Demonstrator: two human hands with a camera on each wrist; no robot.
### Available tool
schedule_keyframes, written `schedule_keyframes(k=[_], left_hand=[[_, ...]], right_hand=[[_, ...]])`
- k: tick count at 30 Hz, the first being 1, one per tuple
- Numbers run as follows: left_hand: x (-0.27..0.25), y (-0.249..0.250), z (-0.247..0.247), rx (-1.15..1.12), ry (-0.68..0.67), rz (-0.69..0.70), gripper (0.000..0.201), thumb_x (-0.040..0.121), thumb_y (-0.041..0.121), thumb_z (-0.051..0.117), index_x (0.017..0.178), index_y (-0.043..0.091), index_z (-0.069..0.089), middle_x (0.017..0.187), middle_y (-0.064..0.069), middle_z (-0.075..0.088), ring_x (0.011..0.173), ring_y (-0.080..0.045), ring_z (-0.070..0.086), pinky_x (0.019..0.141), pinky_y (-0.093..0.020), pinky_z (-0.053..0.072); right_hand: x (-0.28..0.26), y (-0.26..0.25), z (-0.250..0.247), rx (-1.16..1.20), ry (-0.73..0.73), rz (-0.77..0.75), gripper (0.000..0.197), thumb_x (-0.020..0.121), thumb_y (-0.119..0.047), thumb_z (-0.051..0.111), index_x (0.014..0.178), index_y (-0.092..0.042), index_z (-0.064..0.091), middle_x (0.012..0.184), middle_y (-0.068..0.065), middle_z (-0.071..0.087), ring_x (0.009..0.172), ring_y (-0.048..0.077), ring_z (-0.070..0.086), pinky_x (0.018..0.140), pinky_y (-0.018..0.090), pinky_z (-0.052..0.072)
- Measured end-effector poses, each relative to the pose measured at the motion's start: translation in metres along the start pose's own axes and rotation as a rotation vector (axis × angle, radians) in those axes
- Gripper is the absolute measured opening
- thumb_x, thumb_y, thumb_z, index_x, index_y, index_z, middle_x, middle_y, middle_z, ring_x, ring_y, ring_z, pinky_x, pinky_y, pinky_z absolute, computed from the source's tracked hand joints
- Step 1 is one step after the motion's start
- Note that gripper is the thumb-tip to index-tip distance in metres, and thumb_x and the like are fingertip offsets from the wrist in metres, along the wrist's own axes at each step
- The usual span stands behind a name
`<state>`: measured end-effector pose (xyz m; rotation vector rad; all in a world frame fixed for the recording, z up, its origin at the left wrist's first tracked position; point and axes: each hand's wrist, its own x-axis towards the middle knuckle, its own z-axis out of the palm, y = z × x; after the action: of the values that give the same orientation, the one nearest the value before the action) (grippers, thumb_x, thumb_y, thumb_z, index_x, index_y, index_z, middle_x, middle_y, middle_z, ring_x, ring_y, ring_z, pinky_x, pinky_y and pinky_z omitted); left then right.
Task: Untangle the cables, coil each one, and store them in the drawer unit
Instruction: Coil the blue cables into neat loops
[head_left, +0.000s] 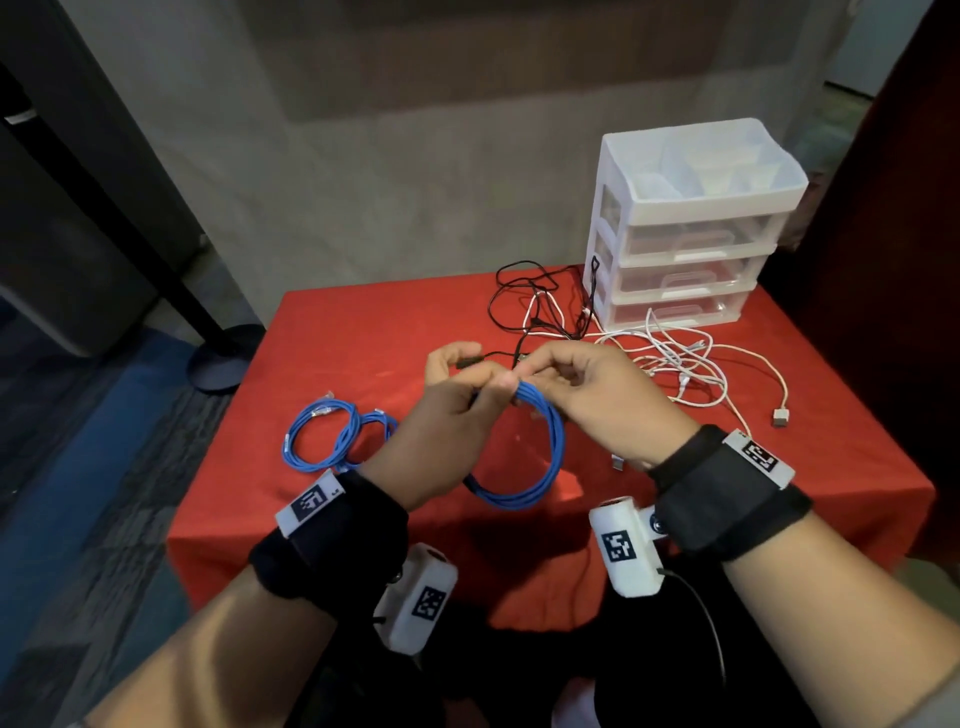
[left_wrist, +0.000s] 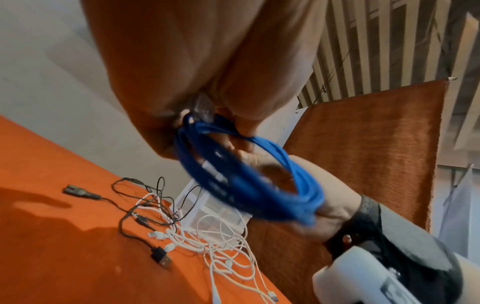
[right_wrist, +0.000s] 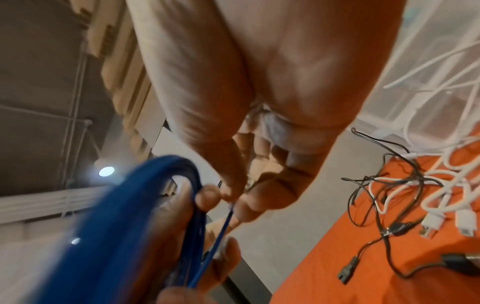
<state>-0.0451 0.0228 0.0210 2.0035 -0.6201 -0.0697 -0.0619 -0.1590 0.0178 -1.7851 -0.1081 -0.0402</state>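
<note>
Above the red table (head_left: 363, 332) both hands hold one coiled blue cable (head_left: 551, 447). My left hand (head_left: 485, 384) grips the top of the coil (left_wrist: 249, 176), fingers curled round its strands (left_wrist: 202, 117). My right hand (head_left: 527, 371) pinches the cable's loose thin end (right_wrist: 228, 218) right beside the coil (right_wrist: 124, 226). Two more blue coils (head_left: 324, 436) lie on the cloth to the left. The white three-drawer unit (head_left: 691, 244) stands at the back right, with all its drawers closed.
A tangle of black cables (head_left: 540, 306) lies in front of the unit, with a tangle of white cables (head_left: 675, 364) to its right. A black USB plug (left_wrist: 162, 256) lies on the cloth. A dark stand base (head_left: 223, 358) sits on the floor at the left.
</note>
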Motion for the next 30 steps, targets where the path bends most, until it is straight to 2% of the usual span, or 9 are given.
schedule_keyframes(k=[3,6,8,11,13,15,18,24,30], left_hand=[[-0.003,-0.011,0.003,-0.026,-0.039,-0.056,0.016,0.105,0.030,0.051,0.097,0.036,0.065,0.107,0.026,0.047,0.105,-0.013,0.048,0.093,-0.062,0.046],[-0.003,-0.019,0.009,-0.034,-0.033,0.066,0.024,0.101,0.031,0.055,0.118,0.047,0.049,0.108,0.010,0.047,0.088,-0.007,0.049,0.081,-0.037,0.046],[-0.003,-0.020,0.013,-0.015,-0.075,0.111,0.039,0.101,0.021,0.055,0.128,0.040,0.036,0.107,0.005,0.053,0.100,-0.004,0.056,0.092,-0.024,0.046],[-0.007,-0.015,0.018,-0.013,-0.118,0.069,0.047,0.101,0.001,0.052,0.131,0.025,0.024,0.096,0.019,0.057,0.079,0.014,0.059,0.074,-0.006,0.043],[-0.007,-0.016,0.023,-0.021,-0.086,0.039,0.047,0.102,0.001,0.050,0.129,0.026,0.022,0.085,0.019,0.058,0.066,0.012,0.056,0.066,-0.012,0.049],[-0.005,-0.016,0.026,-0.060,-0.037,-0.050,0.038,0.102,0.008,0.051,0.119,0.029,0.024,0.073,0.013,0.055,0.053,0.000,0.049,0.062,-0.040,0.061],[0.000,-0.021,0.025,-0.095,0.028,-0.207,0.026,0.103,0.022,0.053,0.106,0.024,0.027,0.066,-0.006,0.053,0.045,-0.021,0.050,0.047,-0.060,0.053],[0.005,-0.025,0.021,-0.295,0.080,-0.400,0.021,0.099,0.013,0.054,0.116,0.017,0.044,0.069,-0.007,0.050,0.049,-0.014,0.042,0.056,-0.048,0.059],[-0.001,-0.010,0.011,-0.825,0.003,-0.551,0.025,0.095,0.009,0.046,0.118,0.016,0.050,0.067,0.000,0.038,0.044,-0.010,0.024,0.053,-0.029,0.037]], right_hand=[[0.004,0.002,0.003,-0.026,0.019,-0.024,0.008,0.093,0.001,0.068,0.094,-0.005,0.071,0.073,0.004,0.066,0.068,0.014,0.057,0.067,0.023,0.048],[0.004,0.000,0.006,0.076,0.025,-0.002,0.008,0.090,0.006,0.070,0.096,0.001,0.068,0.066,-0.007,0.068,0.060,0.002,0.060,0.063,0.014,0.047],[0.006,0.000,0.011,0.092,0.047,-0.006,0.011,0.088,0.008,0.070,0.097,0.002,0.067,0.068,-0.003,0.070,0.059,0.001,0.063,0.061,0.015,0.051],[0.007,0.002,0.019,0.045,0.106,-0.024,0.010,0.088,0.002,0.074,0.097,0.002,0.070,0.080,0.020,0.070,0.066,0.013,0.065,0.067,0.030,0.056],[0.006,0.006,0.022,0.023,0.136,-0.028,0.007,0.089,-0.004,0.075,0.095,-0.003,0.072,0.078,0.017,0.067,0.068,0.018,0.061,0.068,0.036,0.055],[0.003,0.009,0.024,0.050,0.173,-0.052,0.004,0.088,-0.006,0.076,0.089,-0.009,0.073,0.074,0.012,0.064,0.068,0.021,0.062,0.070,0.041,0.055],[-0.003,0.012,0.027,0.021,0.230,-0.120,0.006,0.085,-0.016,0.077,0.085,-0.021,0.074,0.079,0.006,0.071,0.077,0.026,0.068,0.081,0.048,0.056],[-0.016,0.021,0.031,-0.083,0.254,-0.180,0.007,0.087,-0.019,0.079,0.087,-0.025,0.075,0.087,-0.003,0.074,0.088,0.022,0.067,0.081,0.041,0.051],[-0.025,0.036,0.031,-0.120,0.283,-0.165,0.007,0.088,-0.026,0.077,0.089,-0.031,0.071,0.097,-0.001,0.071,0.099,0.020,0.066,0.089,0.043,0.052]])
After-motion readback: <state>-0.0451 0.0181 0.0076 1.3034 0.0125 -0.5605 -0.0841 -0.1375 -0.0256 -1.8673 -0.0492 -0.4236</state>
